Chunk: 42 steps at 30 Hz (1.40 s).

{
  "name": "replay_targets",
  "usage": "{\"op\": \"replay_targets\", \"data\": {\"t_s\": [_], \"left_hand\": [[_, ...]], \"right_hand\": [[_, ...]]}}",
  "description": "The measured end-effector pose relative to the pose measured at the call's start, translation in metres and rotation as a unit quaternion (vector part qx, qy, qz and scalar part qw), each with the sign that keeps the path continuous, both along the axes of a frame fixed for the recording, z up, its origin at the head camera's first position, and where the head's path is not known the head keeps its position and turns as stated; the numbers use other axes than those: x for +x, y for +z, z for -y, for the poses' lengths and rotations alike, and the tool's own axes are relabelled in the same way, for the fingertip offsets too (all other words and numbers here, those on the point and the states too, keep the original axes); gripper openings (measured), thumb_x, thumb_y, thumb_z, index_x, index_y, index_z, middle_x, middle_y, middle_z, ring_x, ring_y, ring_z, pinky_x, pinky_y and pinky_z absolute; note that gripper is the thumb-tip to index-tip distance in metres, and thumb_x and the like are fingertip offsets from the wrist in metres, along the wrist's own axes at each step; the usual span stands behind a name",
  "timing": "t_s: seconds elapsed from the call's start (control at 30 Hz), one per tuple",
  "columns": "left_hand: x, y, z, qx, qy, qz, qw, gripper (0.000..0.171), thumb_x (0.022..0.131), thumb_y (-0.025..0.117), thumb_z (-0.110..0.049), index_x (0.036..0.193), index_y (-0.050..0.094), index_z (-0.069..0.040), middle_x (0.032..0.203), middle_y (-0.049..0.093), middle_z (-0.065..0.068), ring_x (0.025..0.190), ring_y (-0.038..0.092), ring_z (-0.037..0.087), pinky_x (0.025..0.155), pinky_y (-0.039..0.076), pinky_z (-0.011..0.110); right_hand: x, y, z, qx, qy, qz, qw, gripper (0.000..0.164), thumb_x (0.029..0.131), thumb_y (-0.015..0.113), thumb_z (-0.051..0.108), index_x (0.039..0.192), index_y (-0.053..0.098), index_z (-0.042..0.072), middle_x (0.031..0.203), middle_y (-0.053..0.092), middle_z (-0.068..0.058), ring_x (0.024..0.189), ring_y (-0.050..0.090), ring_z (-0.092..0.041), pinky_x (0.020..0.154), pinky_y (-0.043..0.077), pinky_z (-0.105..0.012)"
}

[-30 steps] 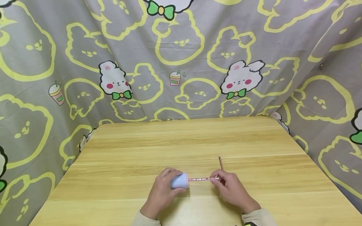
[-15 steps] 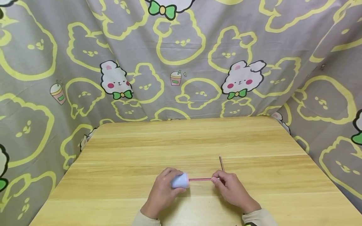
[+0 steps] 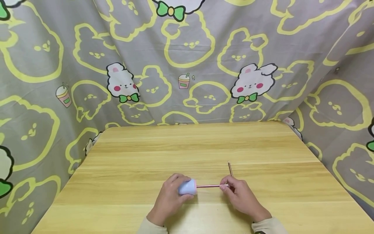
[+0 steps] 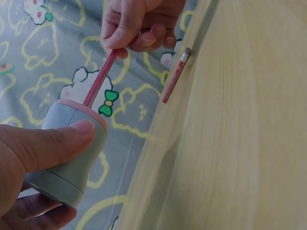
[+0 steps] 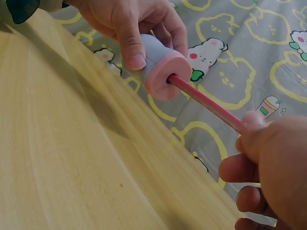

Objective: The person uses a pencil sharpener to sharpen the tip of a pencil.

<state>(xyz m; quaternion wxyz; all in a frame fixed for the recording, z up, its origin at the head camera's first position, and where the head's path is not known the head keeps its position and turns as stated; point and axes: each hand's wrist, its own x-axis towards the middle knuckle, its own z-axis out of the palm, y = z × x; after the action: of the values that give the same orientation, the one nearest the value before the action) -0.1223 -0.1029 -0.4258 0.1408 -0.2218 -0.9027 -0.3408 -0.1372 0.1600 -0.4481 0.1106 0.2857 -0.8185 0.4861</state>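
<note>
My left hand (image 3: 167,200) grips a light blue pencil sharpener (image 3: 186,187) with a pink end, thumb along its side. The sharpener is tipped on its side, so its pink face (image 5: 169,76) points to the right hand. A red pencil (image 3: 208,186) runs into the hole in that face; its point is hidden inside. At the other end of the pencil, my right hand (image 3: 242,196) pinches it between thumb and fingers. Both hands are held over the wooden table (image 3: 187,146). Beyond the right hand lies a second red pencil (image 4: 176,76), partly covered by that hand in the head view.
A grey curtain (image 3: 157,78) with yellow outlines and white cartoon animals hangs behind the table and along both sides. The table's far edge meets this curtain. A small dark speck (image 5: 121,185) shows on the wood near the hands.
The red pencil has turned about its length: its visible side goes from patterned to striped to plainer red. Both hands keep their places on sharpener and pencil; the head view shifts slightly.
</note>
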Motion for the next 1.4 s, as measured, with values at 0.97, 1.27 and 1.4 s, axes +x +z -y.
{"op": "replay_targets", "data": {"t_s": [0.97, 1.27, 1.4], "left_hand": [[0.0001, -0.0004, -0.0006, -0.001, -0.005, -0.001, 1.0000, 0.046, 0.068, 0.088, -0.015, 0.108, 0.068, -0.006, 0.107, 0.063, 0.008, 0.093, 0.064, 0.026, 0.073, 0.056, 0.032], [0.0005, -0.0013, -0.0007, -0.001, -0.004, -0.003, 1.0000, 0.046, 0.068, 0.088, -0.015, 0.108, 0.068, -0.006, 0.107, 0.063, 0.007, 0.092, 0.063, 0.025, 0.073, 0.056, 0.031], [0.0008, -0.0013, -0.0009, 0.000, -0.002, -0.002, 1.0000, 0.045, 0.068, 0.088, -0.016, 0.108, 0.068, -0.007, 0.107, 0.062, 0.006, 0.093, 0.063, 0.025, 0.072, 0.055, 0.031]], "right_hand": [[0.0006, -0.0070, 0.0022, 0.000, 0.018, 0.023, 1.000, 0.011, 0.095, 0.056, -0.004, 0.098, 0.057, 0.007, 0.060, 0.043, 0.013, 0.051, 0.033, 0.005, 0.040, 0.033, -0.018], [0.0019, -0.0027, 0.0067, 0.003, 0.013, -0.016, 1.000, 0.018, 0.097, 0.052, -0.003, 0.083, 0.056, 0.008, 0.058, 0.051, 0.005, 0.051, 0.038, 0.005, 0.042, 0.037, -0.019], [0.0008, -0.0051, 0.0082, 0.011, -0.005, -0.029, 0.999, 0.025, 0.098, 0.052, -0.002, 0.076, 0.056, 0.010, 0.056, 0.051, 0.005, 0.050, 0.040, 0.005, 0.043, 0.039, -0.020]]}}
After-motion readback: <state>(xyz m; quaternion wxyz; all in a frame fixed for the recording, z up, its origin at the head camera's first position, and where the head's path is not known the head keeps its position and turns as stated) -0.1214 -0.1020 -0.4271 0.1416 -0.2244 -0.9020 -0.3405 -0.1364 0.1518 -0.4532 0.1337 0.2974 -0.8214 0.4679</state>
